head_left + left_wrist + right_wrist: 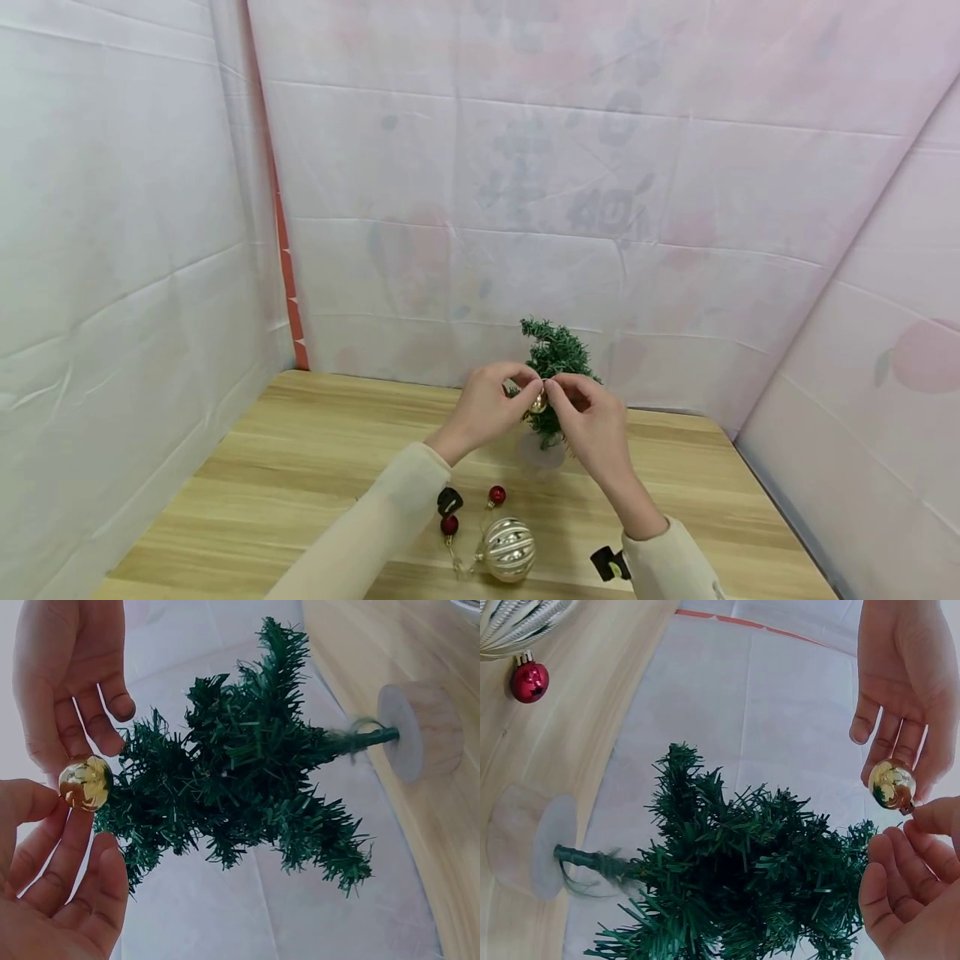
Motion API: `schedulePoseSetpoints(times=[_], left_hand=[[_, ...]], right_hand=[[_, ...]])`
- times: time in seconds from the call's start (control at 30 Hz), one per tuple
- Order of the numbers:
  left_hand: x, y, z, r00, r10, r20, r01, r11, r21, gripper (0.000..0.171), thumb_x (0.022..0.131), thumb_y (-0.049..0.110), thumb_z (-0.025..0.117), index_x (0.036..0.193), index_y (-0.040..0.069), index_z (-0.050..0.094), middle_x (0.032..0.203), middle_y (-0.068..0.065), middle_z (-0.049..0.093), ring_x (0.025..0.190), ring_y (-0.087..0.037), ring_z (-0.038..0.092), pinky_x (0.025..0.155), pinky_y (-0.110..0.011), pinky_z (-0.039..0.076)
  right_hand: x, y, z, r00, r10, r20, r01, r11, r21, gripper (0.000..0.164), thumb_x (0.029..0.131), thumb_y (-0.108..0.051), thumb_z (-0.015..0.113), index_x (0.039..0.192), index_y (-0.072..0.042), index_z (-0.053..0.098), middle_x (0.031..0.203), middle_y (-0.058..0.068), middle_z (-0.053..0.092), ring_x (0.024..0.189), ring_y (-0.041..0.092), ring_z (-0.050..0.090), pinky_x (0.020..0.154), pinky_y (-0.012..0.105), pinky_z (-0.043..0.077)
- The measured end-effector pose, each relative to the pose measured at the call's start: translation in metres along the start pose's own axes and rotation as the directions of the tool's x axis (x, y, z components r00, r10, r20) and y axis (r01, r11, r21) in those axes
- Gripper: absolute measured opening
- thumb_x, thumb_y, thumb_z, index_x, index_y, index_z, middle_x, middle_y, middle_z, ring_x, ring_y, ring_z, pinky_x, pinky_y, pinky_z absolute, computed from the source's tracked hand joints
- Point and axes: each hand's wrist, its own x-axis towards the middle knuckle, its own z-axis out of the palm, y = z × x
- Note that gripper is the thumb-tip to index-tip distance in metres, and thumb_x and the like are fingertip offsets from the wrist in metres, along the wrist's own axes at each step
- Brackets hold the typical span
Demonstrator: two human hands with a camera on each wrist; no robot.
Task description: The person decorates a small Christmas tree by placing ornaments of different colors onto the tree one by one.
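Gold bauble (892,784) near outer branches (844,851)

A pale wood-grained worktop (322,450) is backed by white fabric hangings (487,167) with faint pink prints, edged by a narrow red strip (288,279). A large ribbed pale-gold bauble (510,551) is neighboured by two small glossy red baubles (497,495).

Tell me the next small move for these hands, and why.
Probably ease the gold ball up to the green tree so it can be hung there. The left hand and right hand both have fingertips at the ball, it sits close to the foliage, and the wrist views show no ornament on the tree.
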Motion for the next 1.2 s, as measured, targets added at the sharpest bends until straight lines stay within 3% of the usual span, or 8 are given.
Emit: schedulePoseSetpoints(times=[0.23,0.53,0.93,1.2], left_hand=[[0.009,0.005,0.003,1.000,-0.011,-0.013,0.011,1.000,0.018,0.016,0.106,0.023,0.065,0.103,0.016,0.079,0.094,0.003,0.077,0.083,-0.008,0.069,0.068,-0.022,0.055],[0.016,0.006,0.007,0.999,-0.029,-0.027,0.029,1.000,0.008,0.016,0.106,0.023,0.064,0.104,0.016,0.079,0.093,0.003,0.077,0.059,-0.006,0.060,0.069,-0.025,0.053],[0.020,0.008,0.010,0.998,-0.046,-0.037,0.047,0.998,0.029,0.018,0.106,0.024,0.063,0.103,0.016,0.079,0.091,0.003,0.077,0.067,-0.007,0.065,0.068,-0.024,0.054],[0.021,0.012,0.008,0.996,-0.087,-0.021,0.087,0.996,0.027,0.018,0.106,0.023,0.062,0.104,0.016,0.079,0.092,0.003,0.077,0.079,-0.011,0.069,0.073,-0.028,0.056]], right_hand=[[0.005,-0.002,-0.002,0.999,-0.046,-0.018,0.045,0.998,-0.040,0.010,0.098,-0.009,0.074,0.105,-0.005,0.081,0.092,0.006,0.074,0.072,0.007,0.064,0.063,0.020,0.053],[0.007,0.000,-0.001,0.996,-0.077,-0.036,0.073,0.992,-0.099,0.010,0.100,-0.009,0.072,0.104,-0.004,0.079,0.091,0.008,0.074,0.070,0.011,0.062,0.062,0.024,0.051],[0.011,0.001,0.002,0.991,-0.106,-0.078,0.095,0.986,-0.136,0.007,0.099,-0.007,0.072,0.095,-0.004,0.076,0.080,0.007,0.066,0.067,0.013,0.053,0.062,0.024,0.042],[0.012,-0.001,0.001,0.998,-0.030,-0.052,0.023,0.991,-0.132,0.012,0.102,-0.009,0.068,0.096,-0.003,0.077,0.081,0.009,0.067,0.070,0.015,0.055,0.064,0.026,0.045]])
